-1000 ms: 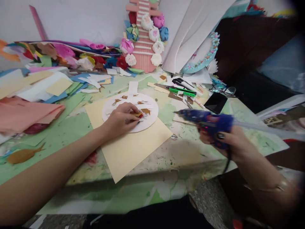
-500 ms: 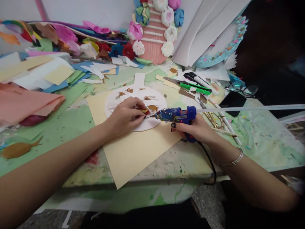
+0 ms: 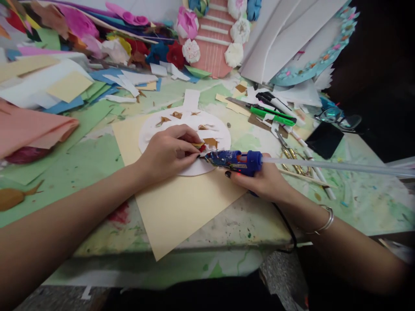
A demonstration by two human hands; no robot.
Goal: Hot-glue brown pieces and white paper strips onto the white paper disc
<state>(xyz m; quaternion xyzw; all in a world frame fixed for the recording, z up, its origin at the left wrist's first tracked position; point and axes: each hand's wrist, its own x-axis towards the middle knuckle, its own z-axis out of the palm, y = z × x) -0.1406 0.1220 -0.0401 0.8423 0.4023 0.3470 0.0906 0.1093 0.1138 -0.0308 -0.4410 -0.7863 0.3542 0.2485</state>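
Note:
A white paper disc [image 3: 155, 125] with brown scraps on it lies on a cream sheet [image 3: 181, 207]. My left hand [image 3: 167, 151] rests on the disc, its fingers pinched on a small yellow and red paper piece [image 3: 198, 147]. My right hand [image 3: 262, 179] grips a blue glue gun [image 3: 238, 160], a long clear glue stick [image 3: 340, 166] jutting from its back. The gun's nozzle points left and touches the paper piece at my left fingertips.
Stacks of coloured paper [image 3: 48, 86] fill the left and back. A pink board with paper flowers [image 3: 217, 39] leans at the back. A green cutter [image 3: 269, 114], scissors [image 3: 290, 153], glasses [image 3: 340, 119] and a black phone [image 3: 324, 138] lie on the right. The table edge [image 3: 227, 242] runs in front.
My right hand brought the glue gun in from the right to the disc. Its nozzle moved up to the paper piece that my left fingers pinch. The left hand stayed put.

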